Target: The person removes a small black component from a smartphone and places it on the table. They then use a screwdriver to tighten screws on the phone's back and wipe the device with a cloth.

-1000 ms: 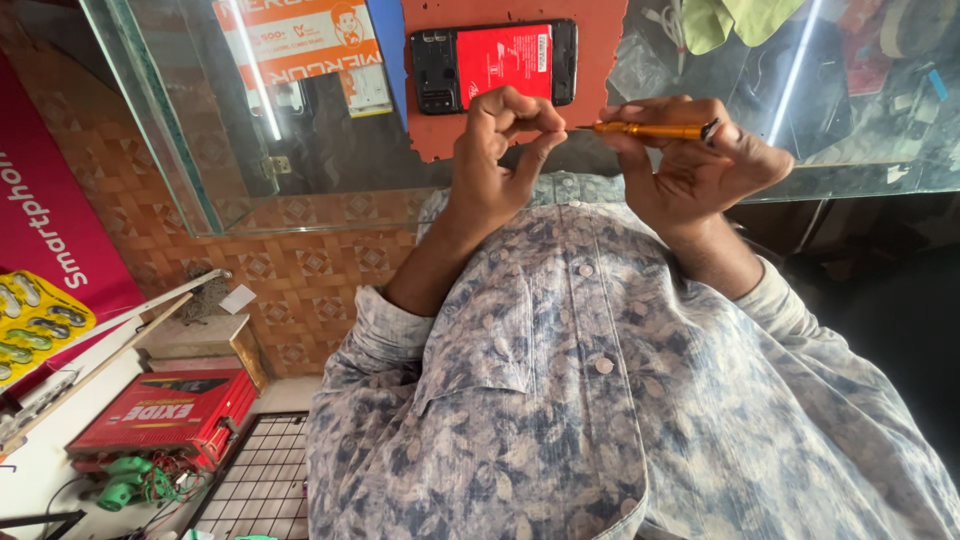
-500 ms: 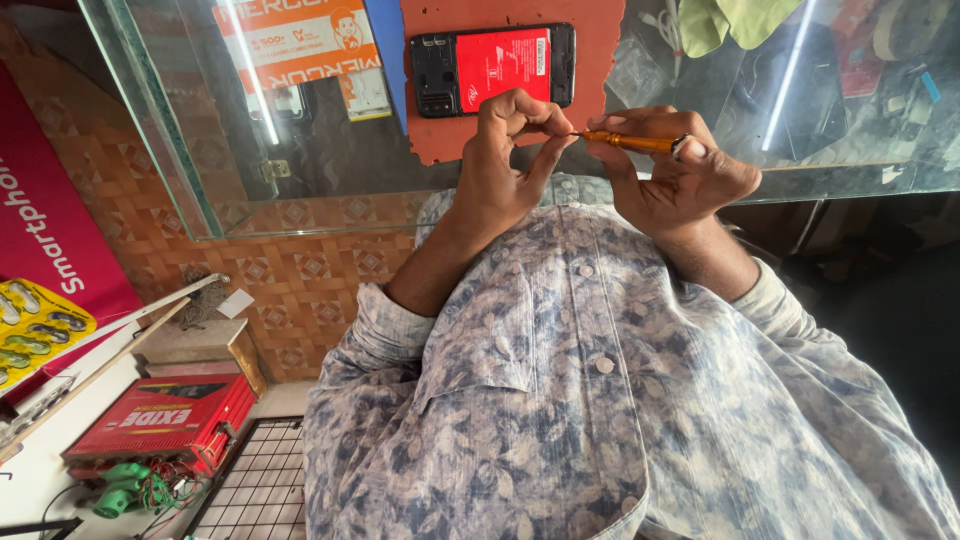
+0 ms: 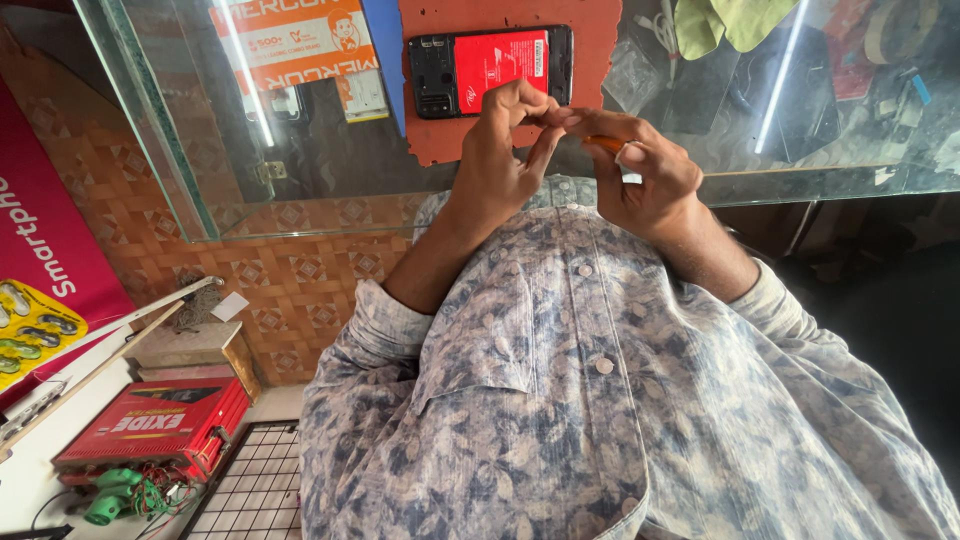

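Both hands meet over the near edge of the glass bench [image 3: 300, 190]: right hand [image 3: 650, 175] fingers closed on an orange tool [image 3: 603, 143], left hand [image 3: 500, 150] fingers pinched at its tip, can't tell on what. Opened phone [image 3: 490, 68] lies just beyond on the orange mat [image 3: 440, 135], clear glass either side

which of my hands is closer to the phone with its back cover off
Left. Your left hand is raised just below the opened phone on the orange mat, its fingertips overlapping the phone's lower edge. Your right hand, holding the orange tool, sits farther to the right.
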